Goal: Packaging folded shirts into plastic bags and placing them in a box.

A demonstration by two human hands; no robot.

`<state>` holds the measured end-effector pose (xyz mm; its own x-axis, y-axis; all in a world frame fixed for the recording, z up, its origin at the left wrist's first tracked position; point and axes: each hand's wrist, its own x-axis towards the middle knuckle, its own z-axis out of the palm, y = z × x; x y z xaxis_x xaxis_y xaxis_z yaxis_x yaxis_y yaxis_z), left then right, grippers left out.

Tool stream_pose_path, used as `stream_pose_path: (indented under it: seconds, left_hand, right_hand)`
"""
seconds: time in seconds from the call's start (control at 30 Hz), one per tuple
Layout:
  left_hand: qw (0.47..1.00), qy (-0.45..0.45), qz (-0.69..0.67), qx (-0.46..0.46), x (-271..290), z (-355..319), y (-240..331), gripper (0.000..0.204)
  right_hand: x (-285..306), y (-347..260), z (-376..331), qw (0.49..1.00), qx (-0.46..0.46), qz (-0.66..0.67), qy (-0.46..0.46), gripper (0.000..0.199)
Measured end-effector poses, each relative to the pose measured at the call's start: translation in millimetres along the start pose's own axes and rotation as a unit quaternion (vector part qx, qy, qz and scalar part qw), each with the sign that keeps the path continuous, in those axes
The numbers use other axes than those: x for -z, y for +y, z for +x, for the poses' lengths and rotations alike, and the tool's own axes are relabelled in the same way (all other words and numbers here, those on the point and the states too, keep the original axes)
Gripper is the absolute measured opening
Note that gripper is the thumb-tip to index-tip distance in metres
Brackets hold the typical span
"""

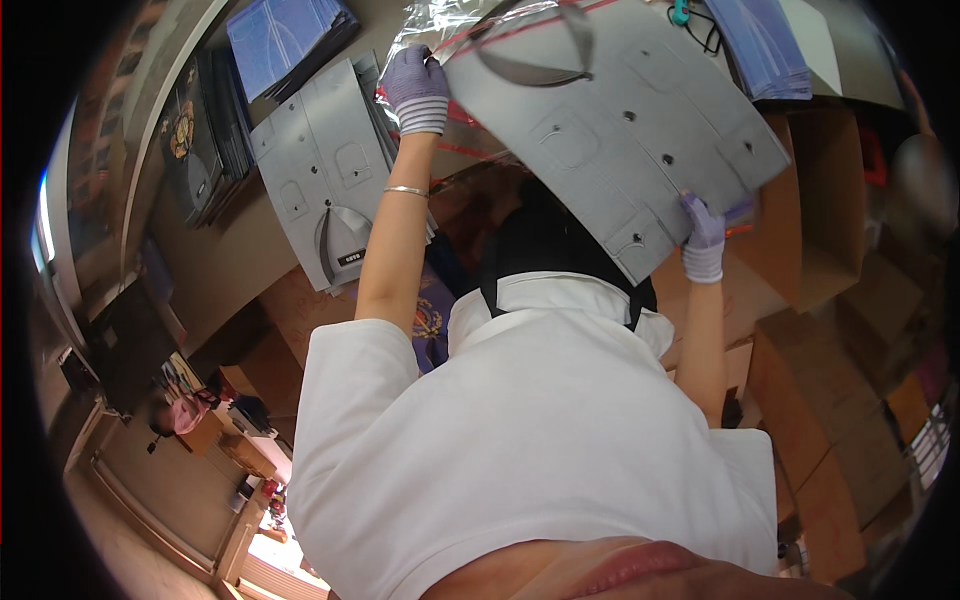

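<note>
A grey flat case (600, 120) with a strap handle, moulded pocket shapes and dark snap buttons lies slanted in front of me. My right hand (704, 238), in a lilac and white glove, grips its near right edge, thumb on top. A clear plastic bag (447, 22) with a red stripe sits at the case's far left side, partly beneath it. My left hand (416, 88), gloved alike, has its fingers closed on the edge of that bag. How far the case is inside the bag I cannot tell.
More grey cases (318, 165) are stacked on the table at left. Beyond them are dark printed folders (200, 140) and blue printed sheets (285, 40). Another blue stack (755, 45) stands at far right, near a teal-handled tool (681, 12). Open cardboard boxes (820, 200) stand at right.
</note>
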<state>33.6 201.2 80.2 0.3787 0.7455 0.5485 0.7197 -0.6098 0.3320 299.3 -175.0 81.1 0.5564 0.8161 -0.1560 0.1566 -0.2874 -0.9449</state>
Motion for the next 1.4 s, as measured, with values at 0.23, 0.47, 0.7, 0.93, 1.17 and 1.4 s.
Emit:
stream_pose_path:
  seconds: [0.23, 0.47, 0.7, 0.93, 1.17, 1.4]
  left_hand:
    - [0.981, -0.134, -0.089, 0.107, -19, -26, -3, 0.013]
    - [0.99, -0.101, -0.087, 0.053, -9, -26, 14, 0.013]
    - [0.97, -0.176, -0.121, 0.117, 6, -5, -5, 0.017]
    - [0.954, -0.266, -0.135, 0.011, 31, 20, -23, 0.021]
    - [0.95, -0.294, -0.101, 0.027, 44, 40, -29, 0.028]
    - [0.921, -0.389, -0.013, -0.005, 50, 46, -29, 0.026]
  right_hand:
    - [-21, -50, -16, 0.927, -0.165, 0.31, 0.132, 0.049]
    - [-25, -39, 1, 0.885, -0.192, 0.397, 0.147, 0.033]
    - [25, -8, -22, 0.977, -0.127, 0.152, 0.08, 0.024]
    - [49, 0, 6, 0.998, 0.052, -0.025, -0.013, 0.025]
    - [49, -8, -3, 0.93, -0.268, 0.16, -0.192, 0.036]
    - [2, -4, -7, 0.937, -0.232, 0.26, -0.018, 0.031]
